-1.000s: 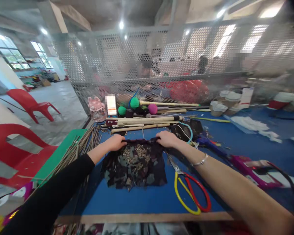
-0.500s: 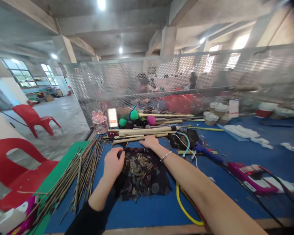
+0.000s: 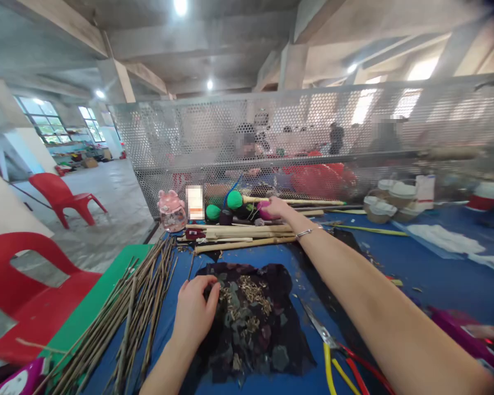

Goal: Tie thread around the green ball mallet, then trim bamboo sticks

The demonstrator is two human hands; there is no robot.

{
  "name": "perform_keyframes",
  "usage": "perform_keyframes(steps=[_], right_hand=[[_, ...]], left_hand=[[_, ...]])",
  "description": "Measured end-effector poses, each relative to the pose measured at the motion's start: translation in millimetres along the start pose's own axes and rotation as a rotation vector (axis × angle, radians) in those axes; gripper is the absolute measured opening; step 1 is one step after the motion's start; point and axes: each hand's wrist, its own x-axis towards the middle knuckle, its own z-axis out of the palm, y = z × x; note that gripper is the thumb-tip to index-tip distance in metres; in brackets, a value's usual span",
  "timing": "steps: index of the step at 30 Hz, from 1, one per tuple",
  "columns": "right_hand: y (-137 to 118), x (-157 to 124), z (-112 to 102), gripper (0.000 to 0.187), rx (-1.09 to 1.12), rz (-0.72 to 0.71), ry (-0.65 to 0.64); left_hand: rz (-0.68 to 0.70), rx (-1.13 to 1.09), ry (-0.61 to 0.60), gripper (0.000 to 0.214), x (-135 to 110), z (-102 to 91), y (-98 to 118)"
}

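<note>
Dark cloth [image 3: 282,323] (bits on top) lies on the worktop [image 3: 432,269]; left hand [image 3: 197,307], narrowly parted, at its left edge; right hand [image 3: 279,208] at far-edge magenta ball [image 3: 264,210], grip not discernible.

At your twelve o'clock lies crumpled, mostly matt cloth [image 3: 286,323], with a perforated metal screen [image 3: 181,131] beyond. At one, the scissors [image 3: 328,341] pair smooth metal blades [image 3: 315,320] with plastic-looking handles [image 3: 328,366]. You have rough, woody sticks [image 3: 127,307] at eleven; the chair [image 3: 80,291] at ten is smooth, shiny plastic.
</note>
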Motion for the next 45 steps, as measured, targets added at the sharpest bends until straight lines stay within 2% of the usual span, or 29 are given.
perform_keyframes(steps=[2, 4, 6, 10, 12, 14, 16, 19, 22, 24, 27, 29, 31, 34, 35, 37, 39, 41, 43, 45], right_hand=[[1.9, -10.3, 0.0, 0.034, -0.081, -0.069, -0.051], [4.7, -36.9, 1.4, 0.041, -0.146, -0.156, -0.101], [9.3, -77.6, -1.6, 0.045, -0.177, -0.241, -0.133], [29.7, -183.4, -23.5, 0.036, -0.223, -0.438, -0.258], [48.0, -235.8, -32.8, 0.031, -0.211, -0.411, -0.293], [70.9, -280.2, -33.4, 0.027, -0.215, -0.301, -0.248], [94.0, -313.6, -24.6, 0.028, -0.235, -0.199, -0.138], [117.2, -341.7, -3.5, 0.03, -0.264, -0.144, -0.034], [123.5, -346.1, 9.9, 0.028, -0.297, -0.126, 0.01], [125.0, -339.2, 9.8, 0.028, -0.319, -0.106, 0.017], [131.5, -323.0, 0.0, 0.028, -0.352, -0.066, -0.006], [134.6, -312.7, -7.7, 0.028, -0.399, -0.032, -0.031], [129.7, -303.6, -12.6, 0.029, -0.453, -0.034, -0.01], [100.6, -288.3, -10.1, 0.034, -0.428, -0.211, 0.059], [86.8, -281.4, -6.4, 0.034, -0.398, -0.296, 0.043], [59.7, -263.9, 4.6, 0.034, -0.374, -0.392, -0.079], [40.6, -243.0, 18.1, 0.032, -0.419, -0.319, -0.205], [33.5, -223.2, 30.5, 0.034, -0.478, -0.18, -0.253], [36.0, -209.1, 39.6, 0.037, -0.51, -0.082, -0.242], [42.6, -201.8, 44.8, 0.039, -0.524, -0.028, -0.223]], left_hand=[[-0.008, -0.02, -0.021, 0.02, 0.0, 3.0, -2.2], [-0.016, -0.057, -0.041, 0.021, 0.8, 4.8, -3.8], [-0.023, -0.123, -0.063, 0.021, 4.0, 3.2, -2.5], [-0.016, -0.332, -0.124, 0.024, 23.1, -12.7, 9.1], [-0.019, -0.471, -0.126, 0.028, 35.8, -23.4, 15.0], [-0.056, -0.528, -0.047, 0.031, 43.7, -31.8, 18.8], [-0.053, -0.419, -0.008, 0.028, 41.0, -35.8, 22.2], [0.018, -0.197, -0.156, 0.021, 13.3, -33.2, 32.7], [0.13, -0.077, -0.32, 0.016, -30.7, -24.4, 49.6], [0.229, 0.0, -0.408, 0.014, -58.2, -16.7, 59.1], [0.26, 0.151, -0.452, 0.032, -84.3, -2.2, 64.6], [0.233, 0.219, -0.434, 0.038, -89.6, 8.5, 63.8], [0.229, 0.251, -0.409, 0.027, -87.8, 18.7, 63.0], [0.256, 0.23, -0.383, 0.019, -81.0, 32.5, 68.9], [0.265, 0.204, -0.378, 0.021, -79.5, 37.0, 73.2], [0.277, 0.155, -0.378, 0.022, -79.1, 45.1, 83.9], [0.274, 0.139, -0.382, 0.022, -81.7, 50.5, 93.6], [0.254, 0.121, -0.396, 0.022, -85.6, 50.0, 97.3], [0.234, 0.041, -0.386, 0.02, -88.1, 41.1, 91.2], [0.196, -0.056, -0.306, 0.024, -86.9, 23.5, 73.5]])
